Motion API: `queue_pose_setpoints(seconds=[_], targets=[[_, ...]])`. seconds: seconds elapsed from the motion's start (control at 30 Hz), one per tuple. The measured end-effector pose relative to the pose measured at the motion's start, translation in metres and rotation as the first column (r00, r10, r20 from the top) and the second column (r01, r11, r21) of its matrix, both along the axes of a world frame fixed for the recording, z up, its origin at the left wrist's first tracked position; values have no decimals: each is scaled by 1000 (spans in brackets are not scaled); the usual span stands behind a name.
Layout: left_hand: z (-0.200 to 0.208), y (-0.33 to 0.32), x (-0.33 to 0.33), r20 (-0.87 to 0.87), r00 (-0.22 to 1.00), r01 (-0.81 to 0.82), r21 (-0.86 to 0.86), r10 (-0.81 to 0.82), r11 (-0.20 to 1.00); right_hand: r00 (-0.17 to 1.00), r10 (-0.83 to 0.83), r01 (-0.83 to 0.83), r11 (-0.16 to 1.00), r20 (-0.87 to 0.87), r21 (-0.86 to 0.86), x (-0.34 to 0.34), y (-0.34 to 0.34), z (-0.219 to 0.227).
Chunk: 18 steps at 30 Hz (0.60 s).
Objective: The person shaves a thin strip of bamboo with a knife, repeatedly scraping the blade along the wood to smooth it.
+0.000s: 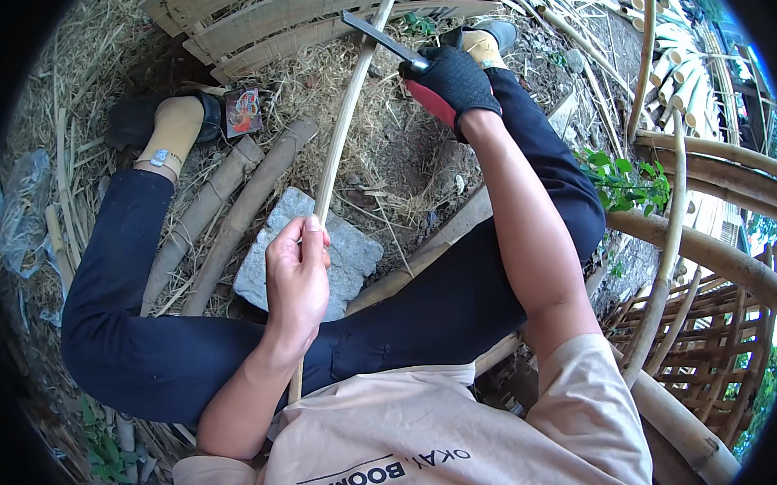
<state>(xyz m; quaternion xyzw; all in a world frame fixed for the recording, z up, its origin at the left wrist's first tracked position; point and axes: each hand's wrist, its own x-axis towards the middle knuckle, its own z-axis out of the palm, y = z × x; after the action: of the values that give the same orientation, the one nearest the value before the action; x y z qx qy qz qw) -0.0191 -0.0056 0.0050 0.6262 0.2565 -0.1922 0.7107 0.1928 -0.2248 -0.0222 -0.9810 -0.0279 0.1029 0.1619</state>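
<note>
A long, pale bamboo strip [340, 136] runs from my lap up past the top edge of the view. My bare left hand [299, 268] is closed around its lower part, the thumb lying along it. On my right hand [451, 88] is a black and red glove, and its fingers are wrapped round the handle of a dark-bladed knife [378, 37]. The blade lies across the strip's upper part; whether it cuts into it I cannot tell. The knife's handle is mostly hidden in the glove. Beneath my left hand sits a rough grey stone block [311, 254].
Two bamboo poles [244, 214] lie by my left leg, near a small red packet [243, 112]. Wooden slats [327, 24] stand ahead. At the right are bent bamboo poles [709, 246], a woven bamboo basket [696, 342] and stacked cut bamboo [680, 78]. Dry straw covers the ground.
</note>
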Motion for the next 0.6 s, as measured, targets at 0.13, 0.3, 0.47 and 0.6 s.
queue_pose_setpoints(seconds=[0.13,0.3,0.47,0.6], targets=[[4,4,7,-45,998,-40,-38,38,998,1000,19,-19,1000,12,9,-3,8,1],[-1,14,16,-43,996,-85,-50,83,995,985,169,-168,985,-20,47,-15,24,12],[-1,18,14,-56,996,-71,-51,68,996,929,362,-359,932,-79,54,-42,55,33],[-11,15,10,37,998,-47,56,45,997,919,358,-354,934,-166,56,-47,62,25]])
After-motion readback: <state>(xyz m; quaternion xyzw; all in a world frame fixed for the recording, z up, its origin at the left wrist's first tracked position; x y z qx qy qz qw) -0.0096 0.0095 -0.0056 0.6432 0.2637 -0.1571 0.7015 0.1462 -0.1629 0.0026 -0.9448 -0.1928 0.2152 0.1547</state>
